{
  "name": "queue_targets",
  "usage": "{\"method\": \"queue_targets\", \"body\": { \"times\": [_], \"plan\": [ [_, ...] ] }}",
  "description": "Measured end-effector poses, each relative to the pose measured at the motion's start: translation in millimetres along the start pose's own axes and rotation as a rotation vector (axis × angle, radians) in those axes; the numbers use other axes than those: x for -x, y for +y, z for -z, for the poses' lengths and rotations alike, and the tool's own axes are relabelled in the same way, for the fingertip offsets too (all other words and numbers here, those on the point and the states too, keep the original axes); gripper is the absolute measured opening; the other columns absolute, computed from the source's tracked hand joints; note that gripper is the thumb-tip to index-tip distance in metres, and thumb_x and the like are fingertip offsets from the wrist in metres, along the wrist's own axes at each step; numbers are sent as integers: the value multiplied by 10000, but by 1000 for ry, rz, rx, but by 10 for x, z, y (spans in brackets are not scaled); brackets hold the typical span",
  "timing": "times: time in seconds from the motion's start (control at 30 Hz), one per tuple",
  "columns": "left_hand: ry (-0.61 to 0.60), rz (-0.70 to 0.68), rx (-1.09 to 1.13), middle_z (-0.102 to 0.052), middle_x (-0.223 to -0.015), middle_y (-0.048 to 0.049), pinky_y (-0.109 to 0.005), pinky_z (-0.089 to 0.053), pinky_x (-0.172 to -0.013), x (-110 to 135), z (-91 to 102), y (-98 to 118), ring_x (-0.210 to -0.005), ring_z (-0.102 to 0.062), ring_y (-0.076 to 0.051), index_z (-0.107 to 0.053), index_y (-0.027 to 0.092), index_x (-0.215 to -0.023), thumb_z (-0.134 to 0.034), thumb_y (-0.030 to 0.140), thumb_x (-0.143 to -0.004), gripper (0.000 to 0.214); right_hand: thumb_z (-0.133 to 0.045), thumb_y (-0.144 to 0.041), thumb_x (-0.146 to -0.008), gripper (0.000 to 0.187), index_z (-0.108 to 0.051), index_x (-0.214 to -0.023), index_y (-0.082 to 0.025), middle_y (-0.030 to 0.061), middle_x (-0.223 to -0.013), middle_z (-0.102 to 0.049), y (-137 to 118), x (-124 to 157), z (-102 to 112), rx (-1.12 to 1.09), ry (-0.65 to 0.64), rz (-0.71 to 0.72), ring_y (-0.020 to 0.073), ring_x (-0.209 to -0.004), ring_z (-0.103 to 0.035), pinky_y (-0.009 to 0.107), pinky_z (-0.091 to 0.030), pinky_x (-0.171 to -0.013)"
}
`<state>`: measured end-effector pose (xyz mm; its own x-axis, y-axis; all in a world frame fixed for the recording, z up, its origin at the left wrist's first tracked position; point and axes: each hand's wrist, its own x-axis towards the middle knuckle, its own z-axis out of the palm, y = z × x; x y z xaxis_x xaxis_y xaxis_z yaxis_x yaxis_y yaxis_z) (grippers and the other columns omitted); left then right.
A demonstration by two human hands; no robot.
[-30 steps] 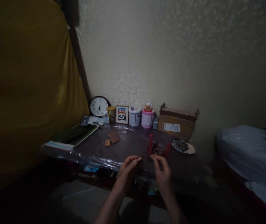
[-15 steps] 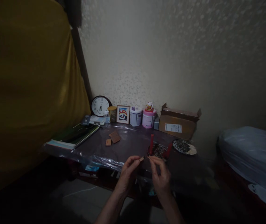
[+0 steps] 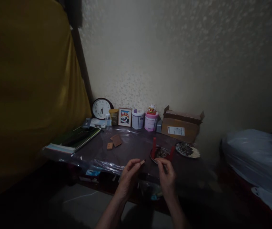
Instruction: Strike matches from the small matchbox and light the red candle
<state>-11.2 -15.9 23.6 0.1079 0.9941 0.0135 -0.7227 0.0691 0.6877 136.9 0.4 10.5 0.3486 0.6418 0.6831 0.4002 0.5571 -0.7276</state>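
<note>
Curtain (image 3: 31,95), yellow and draped, filling the far left. Next, a stack of books (image 3: 76,141) lying flat on the dark, plastic-covered table (image 3: 136,143), with a round clock (image 3: 101,108) upright behind. Then a small tan block (image 3: 109,146) with reddish marks, just beside a flat brown piece (image 3: 116,140). At the back, in a row: a yellow-lidded canister (image 3: 114,117), a framed panda picture (image 3: 125,117), a white tin (image 3: 137,119) and a pink tin (image 3: 151,122) with a figurine (image 3: 151,110) on top.

In front, the left hand (image 3: 129,174), thumb and fingers clamped on a small dark-edged tan piece (image 3: 142,162), over the table's near edge. A gap, then the right hand (image 3: 167,175), thumb and forefinger pinched together on a thin pale stick (image 3: 155,159), mostly hidden by the fingers. Just beyond, a dish (image 3: 151,158) of dark bits, with an upright red candle (image 3: 154,146) at its left and a tilted red stick (image 3: 171,153) at its right.

Farther right, an open cardboard box (image 3: 181,128) behind dark-headed pale sticks (image 3: 194,152); last, a whitish plastic-wrapped bundle (image 3: 247,152).
</note>
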Motion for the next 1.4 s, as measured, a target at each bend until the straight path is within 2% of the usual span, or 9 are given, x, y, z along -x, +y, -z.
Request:
{"method": "queue_targets", "body": {
  "times": [0.17,0.37,0.6,0.77,0.93,1.07,1.2,1.33,1.4],
  "plan": [
    [32,3,-12,-712,-773,-33,-227,-428,-685,-10,-14,12,-713,-630,-133,-622,169,-822,-727,246,-643,221,-572,-286,-801,104,-596,-776,-187,24,-779,-648,-57,3,-4,-65,42,-61,165,-760,-614,317,-488,-743],
    [14,-2,-30,-715,-791,-43,-254,-426,-702,11,-53,-26,-736,-637,-158,-626,170,-840,-728,261,-638,245,-557,-247,-814,71,-574,-769,-195,22,-775,-656,-229,55,-26,-129,10,-24,162,-762,-629,317,-502,-734],
    [-57,8,1,-719,-883,-62,-274,-415,-799,54,-97,-1,-830,-634,-166,-621,174,-843,-693,249,-684,191,-530,-221,-837,73,-575,-786,-193,44,-821,-662,-316,131,-50,-29,-49,80,165,-798,-632,320,-513,-739],
    [4,16,-4,-716,-833,-44,-265,-433,-736,32,-71,-24,-763,-637,-164,-625,176,-821,-727,262,-638,227,-530,-213,-840,65,-593,-826,-202,44,-834,-682,-296,133,-26,68,-96,201,167,-803,-648,315,-531,-738],
    [3,0,0,-716,-827,-39,-248,-425,-737,11,-55,-52,-773,-630,-153,-631,182,-818,-722,270,-645,214,-516,-170,-846,120,-590,-927,-219,38,-874,-689,-289,120,2,123,-134,326,160,-825,-657,296,-538,-748],
    [-5,2,7,-716,-841,-49,-262,-428,-747,8,-59,-59,-778,-636,-163,-629,176,-831,-719,260,-647,221,-508,-124,-846,169,-577,-963,-224,40,-896,-677,-290,103,-3,132,-110,354,157,-852,-646,300,-528,-771],
    [-14,-8,18,-713,-851,-45,-247,-426,-752,10,-61,-57,-792,-630,-148,-618,175,-850,-698,233,-676,201,-498,-108,-847,178,-577,-963,-218,43,-904,-667,-341,91,8,140,-141,356,153,-858,-636,293,-521,-768],
    [-28,-9,30,-713,-878,-54,-255,-423,-774,20,-69,-41,-822,-630,-154,-613,176,-860,-679,230,-698,182,-501,-112,-843,189,-560,-984,-222,51,-942,-653,-401,95,48,87,-61,323,168,-908,-617,341,-497,-815],
    [-25,-20,25,-713,-851,-48,-253,-424,-768,30,-76,-32,-805,-631,-152,-617,172,-849,-687,229,-689,184,-498,-131,-843,180,-569,-979,-225,53,-931,-661,-337,92,52,103,-110,345,179,-895,-622,353,-498,-804]
  ]
}}
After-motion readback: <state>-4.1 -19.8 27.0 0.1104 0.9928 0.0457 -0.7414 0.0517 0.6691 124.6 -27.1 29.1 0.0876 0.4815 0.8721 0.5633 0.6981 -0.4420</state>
